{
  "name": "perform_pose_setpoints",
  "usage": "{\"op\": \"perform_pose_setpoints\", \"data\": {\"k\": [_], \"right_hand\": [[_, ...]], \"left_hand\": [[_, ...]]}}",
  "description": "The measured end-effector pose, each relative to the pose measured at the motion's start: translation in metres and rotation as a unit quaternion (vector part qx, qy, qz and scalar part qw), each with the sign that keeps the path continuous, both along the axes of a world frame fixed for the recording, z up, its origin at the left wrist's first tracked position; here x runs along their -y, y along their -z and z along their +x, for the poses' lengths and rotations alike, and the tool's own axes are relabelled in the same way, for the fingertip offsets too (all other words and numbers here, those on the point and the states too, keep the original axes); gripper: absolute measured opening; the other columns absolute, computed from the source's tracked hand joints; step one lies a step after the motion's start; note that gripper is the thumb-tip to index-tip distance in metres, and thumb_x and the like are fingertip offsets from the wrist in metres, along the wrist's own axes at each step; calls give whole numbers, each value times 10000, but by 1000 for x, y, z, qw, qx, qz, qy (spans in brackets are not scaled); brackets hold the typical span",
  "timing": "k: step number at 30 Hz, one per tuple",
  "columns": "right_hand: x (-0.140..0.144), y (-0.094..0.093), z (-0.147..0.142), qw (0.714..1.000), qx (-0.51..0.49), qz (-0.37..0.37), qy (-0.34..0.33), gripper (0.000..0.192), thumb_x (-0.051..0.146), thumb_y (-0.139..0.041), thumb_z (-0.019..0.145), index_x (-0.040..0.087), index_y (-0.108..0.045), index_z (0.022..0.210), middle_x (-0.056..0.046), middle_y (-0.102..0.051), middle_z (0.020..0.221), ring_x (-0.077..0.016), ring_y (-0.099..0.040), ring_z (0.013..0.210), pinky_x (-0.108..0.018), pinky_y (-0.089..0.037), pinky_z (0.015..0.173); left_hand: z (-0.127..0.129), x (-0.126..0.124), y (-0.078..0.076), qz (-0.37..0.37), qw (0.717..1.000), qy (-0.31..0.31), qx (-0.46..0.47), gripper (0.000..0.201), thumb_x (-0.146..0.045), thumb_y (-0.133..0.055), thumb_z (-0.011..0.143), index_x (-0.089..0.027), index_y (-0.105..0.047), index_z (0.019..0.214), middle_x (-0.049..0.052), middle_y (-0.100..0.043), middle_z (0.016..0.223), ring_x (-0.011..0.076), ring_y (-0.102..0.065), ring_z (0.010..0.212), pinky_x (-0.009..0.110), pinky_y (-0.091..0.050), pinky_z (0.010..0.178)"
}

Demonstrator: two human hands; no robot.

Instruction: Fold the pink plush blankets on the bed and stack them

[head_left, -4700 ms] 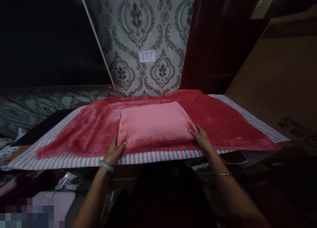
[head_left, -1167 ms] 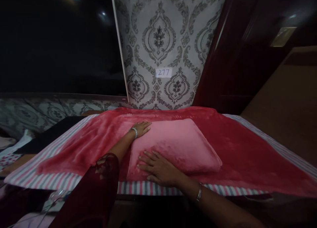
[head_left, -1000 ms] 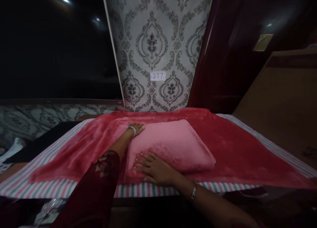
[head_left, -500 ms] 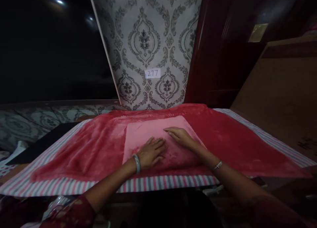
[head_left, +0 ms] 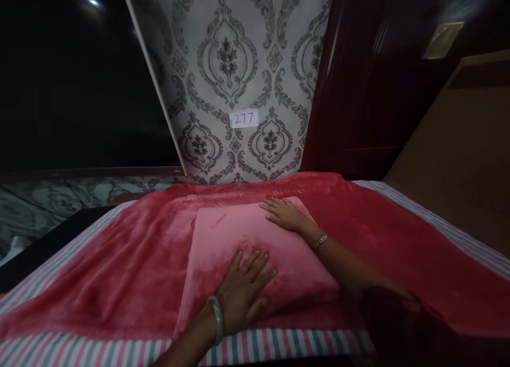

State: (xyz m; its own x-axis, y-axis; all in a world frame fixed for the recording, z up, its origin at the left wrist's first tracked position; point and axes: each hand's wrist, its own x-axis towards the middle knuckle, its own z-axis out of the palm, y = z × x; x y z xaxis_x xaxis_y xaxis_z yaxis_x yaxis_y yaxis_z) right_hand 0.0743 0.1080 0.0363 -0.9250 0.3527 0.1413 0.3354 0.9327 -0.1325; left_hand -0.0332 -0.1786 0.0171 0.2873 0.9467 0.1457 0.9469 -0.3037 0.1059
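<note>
While the left hand [head_left: 243, 290] lies flat with fingers spread on the near edge of the folded pink cloth [head_left: 255, 255], the right hand [head_left: 285, 214] rests palm down, fingers loosely spread, on its far right corner. So both hands are pressing on it, not gripping anything. That pink cloth sits in the middle of a bigger red plush blanket [head_left: 131, 261], which covers a striped sheet [head_left: 99, 351]. On the patterned wallpaper [head_left: 227, 64] behind there's a small label reading 277 [head_left: 244, 118].
</note>
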Motion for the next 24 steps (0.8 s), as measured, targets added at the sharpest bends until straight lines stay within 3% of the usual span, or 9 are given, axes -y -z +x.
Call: {"op": "perform_pose_setpoints", "data": {"k": [3,6,8,11,14,17,20,24], "right_hand": [[-16,8,-2,998,-4,-8,63,525,458,-298,1032,301,-407,1521,-38,-334,1609,-259,-268,1489,-520,-189,1203],[-21,11,-3,984,-16,-19,177,522,441,-274,1034,278,-455,1495,-49,-379,1587,-272,-276,1482,-552,-157,1204],[-20,9,-3,970,-24,-24,239,533,419,-256,1034,241,-460,1494,-85,-371,1589,-299,-264,1484,-596,-148,1191],[-14,-3,0,961,-25,-37,274,551,417,-252,1033,218,-414,1521,-119,-325,1607,-328,-245,1489,-636,-187,1163],[0,-18,13,959,-25,-42,279,568,467,-280,1029,266,-332,1559,-97,-237,1643,-321,-176,1512,-637,-175,1167],[28,-24,39,973,-39,-28,225,587,532,-303,1021,312,-310,1565,-66,-220,1652,-323,-150,1518,-626,-150,1179],[62,-15,71,983,-42,-20,175,600,572,-317,1010,325,-330,1557,-66,-245,1645,-343,-161,1513,-635,-170,1171],[99,6,104,980,-26,-22,195,570,512,-324,1025,298,-341,1553,-71,-239,1646,-334,-162,1514,-645,-182,1166]], "left_hand": [[-2,0,5,4,1000,0,0,745,-311,-567,912,-357,-226,1573,31,-168,1671,310,-154,1532,657,-136,1198],[-2,0,6,11,1000,1,-2,759,-290,-574,903,-345,-226,1575,41,-178,1670,308,-161,1530,650,-136,1200],[-2,-1,5,12,1000,0,-7,735,-297,-572,906,-338,-256,1568,51,-192,1666,311,-171,1528,651,-136,1197],[0,-3,0,0,1000,-2,-16,674,-320,-549,924,-327,-307,1552,66,-215,1660,317,-188,1523,653,-148,1190],[2,-5,-6,-25,999,-8,-26,647,-347,-531,938,-312,-322,1549,95,-226,1654,330,-193,1520,667,-152,1176],[3,-7,-6,-21,999,-11,-29,628,-369,-520,948,-317,-334,1546,115,-222,1652,345,-191,1518,673,-151,1167],[4,-9,-3,-3,1000,-5,-28,595,-379,-489,966,-324,-347,1542,113,-222,1652,347,-194,1517,662,-142,1172],[4,-11,-3,-11,999,-12,-37,573,-395,-471,975,-325,-366,1534,104,-232,1652,341,-199,1516,651,-109,1182]]}}
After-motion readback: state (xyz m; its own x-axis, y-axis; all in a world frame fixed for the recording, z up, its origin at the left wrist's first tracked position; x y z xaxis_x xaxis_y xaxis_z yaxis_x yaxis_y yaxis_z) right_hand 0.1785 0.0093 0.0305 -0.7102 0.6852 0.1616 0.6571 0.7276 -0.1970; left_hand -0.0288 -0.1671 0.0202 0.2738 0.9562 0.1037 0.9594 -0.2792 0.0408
